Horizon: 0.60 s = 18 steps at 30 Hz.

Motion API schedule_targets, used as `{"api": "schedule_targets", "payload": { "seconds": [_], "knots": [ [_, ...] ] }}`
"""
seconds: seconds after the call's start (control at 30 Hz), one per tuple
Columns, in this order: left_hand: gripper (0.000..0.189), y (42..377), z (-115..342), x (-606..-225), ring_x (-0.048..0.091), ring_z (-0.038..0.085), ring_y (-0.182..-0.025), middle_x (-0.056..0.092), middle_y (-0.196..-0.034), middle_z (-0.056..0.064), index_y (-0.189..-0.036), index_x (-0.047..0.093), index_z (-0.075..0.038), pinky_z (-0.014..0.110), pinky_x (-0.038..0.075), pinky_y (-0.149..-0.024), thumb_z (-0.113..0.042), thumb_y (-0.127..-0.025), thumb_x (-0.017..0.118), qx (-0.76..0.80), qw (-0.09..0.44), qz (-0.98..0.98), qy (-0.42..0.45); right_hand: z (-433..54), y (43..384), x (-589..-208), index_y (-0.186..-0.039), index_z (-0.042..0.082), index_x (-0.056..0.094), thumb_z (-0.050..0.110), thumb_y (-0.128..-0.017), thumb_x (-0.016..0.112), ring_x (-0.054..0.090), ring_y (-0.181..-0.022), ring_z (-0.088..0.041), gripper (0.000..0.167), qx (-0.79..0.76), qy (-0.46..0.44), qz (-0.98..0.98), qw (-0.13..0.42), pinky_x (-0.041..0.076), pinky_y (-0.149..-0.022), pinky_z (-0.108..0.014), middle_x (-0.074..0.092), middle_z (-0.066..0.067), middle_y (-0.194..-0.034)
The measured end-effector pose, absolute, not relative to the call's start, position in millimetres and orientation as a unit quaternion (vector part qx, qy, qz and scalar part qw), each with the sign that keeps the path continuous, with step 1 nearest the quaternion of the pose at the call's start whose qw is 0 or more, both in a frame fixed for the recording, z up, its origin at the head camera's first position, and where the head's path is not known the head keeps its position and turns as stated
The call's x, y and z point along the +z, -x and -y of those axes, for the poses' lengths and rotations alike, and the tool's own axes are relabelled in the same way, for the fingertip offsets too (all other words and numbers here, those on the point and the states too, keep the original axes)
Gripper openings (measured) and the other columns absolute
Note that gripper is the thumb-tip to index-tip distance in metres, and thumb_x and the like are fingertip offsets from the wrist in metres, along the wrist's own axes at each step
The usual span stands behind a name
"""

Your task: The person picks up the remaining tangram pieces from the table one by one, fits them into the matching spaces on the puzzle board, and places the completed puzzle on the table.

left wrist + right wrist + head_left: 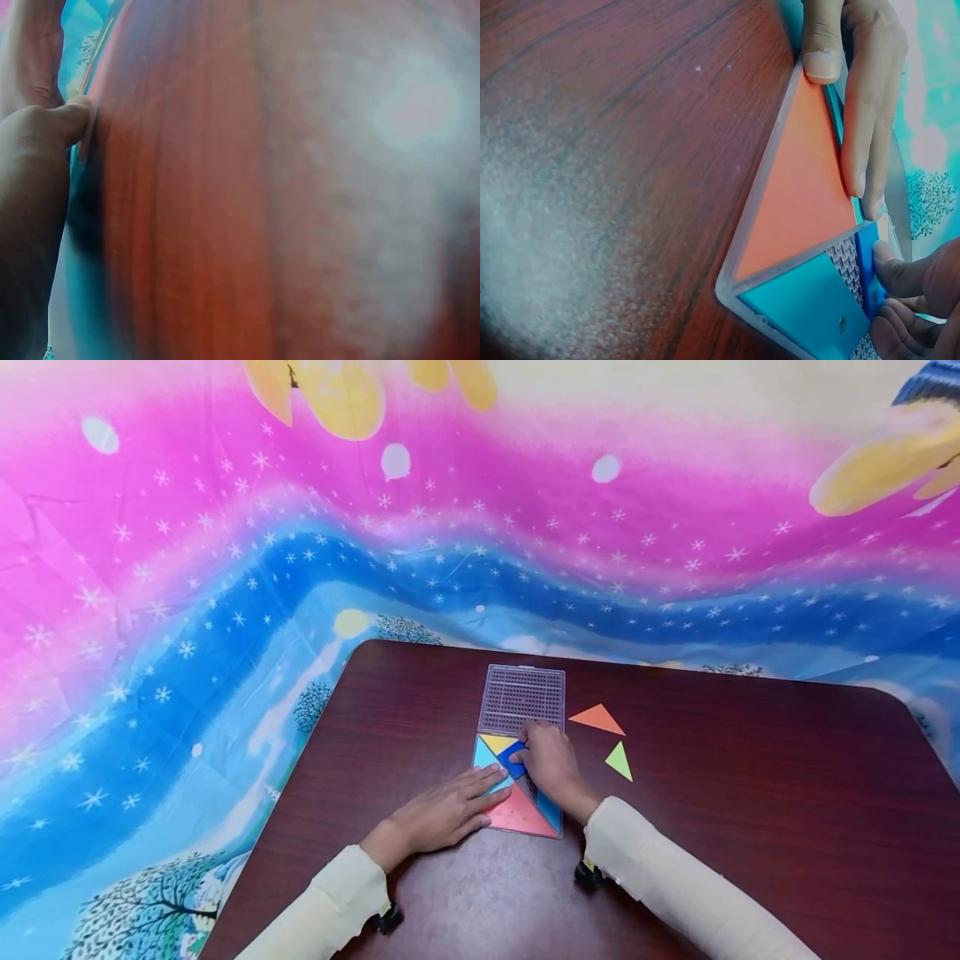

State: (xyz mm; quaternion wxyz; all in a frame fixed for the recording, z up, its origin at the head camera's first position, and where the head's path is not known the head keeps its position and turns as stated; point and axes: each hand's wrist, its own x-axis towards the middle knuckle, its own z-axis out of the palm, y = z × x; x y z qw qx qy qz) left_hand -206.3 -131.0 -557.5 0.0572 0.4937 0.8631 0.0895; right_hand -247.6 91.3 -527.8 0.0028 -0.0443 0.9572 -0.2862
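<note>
A tangram case (724, 289) lies on the table with flat coloured pieces in it. My left hand (450, 806) rests with straight fingers across the light blue triangle (486, 756) and the edge of the large coral triangle (525, 817). With curled fingers and thumb, my right hand (553, 768) holds the dark blue tangram piece (512, 762) at the case's right half; its fingertips are partly hidden. A yellow piece (497, 742) sits at the far edge and a teal piece (802, 304) at the near right. Bare patterned base shows between teal and dark blue.
The case's clear gridded lid (522, 696) lies folded back beyond it. Right of the case, an orange triangle (600, 719) and a lime green triangle (620, 762) lie loose on the dark wooden table (750, 793). A colourful printed cloth (480, 527) hangs behind.
</note>
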Motion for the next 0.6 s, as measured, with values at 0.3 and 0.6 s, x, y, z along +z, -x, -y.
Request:
{"api": "schedule_targets", "payload": {
  "seconds": [0.3,0.6],
  "knots": [
    [0.059,205.1,128.8,-557.8,0.016,0.019,-0.161,0.018,-0.173,0.001,-0.165,0.023,-0.017,0.041,0.024,-0.13,-0.04,-0.112,0.035,0.06,0.046,-0.867,-0.493,-92.3,244.3,-527.7,-0.098,0.004,0.071,0.016,-0.086,0.084,0.064,-0.081,-0.021,0.022,-0.287,0.052,-0.957,-0.004,0.061,-0.076,-0.036,0.067,-0.009,-0.089],
    [0.062,204.3,124.9,-557.1,0.016,0.017,-0.161,0.014,-0.174,-0.001,-0.166,0.017,-0.018,0.038,0.023,-0.13,-0.043,-0.111,0.03,0.008,0.035,-0.873,-0.486,-95.3,242.0,-526.3,-0.101,0.004,0.072,0.011,-0.086,0.083,0.068,-0.089,-0.025,0.02,-0.281,0.064,-0.958,0.0,0.063,-0.086,-0.041,0.071,-0.012,-0.099]
  ]
}}
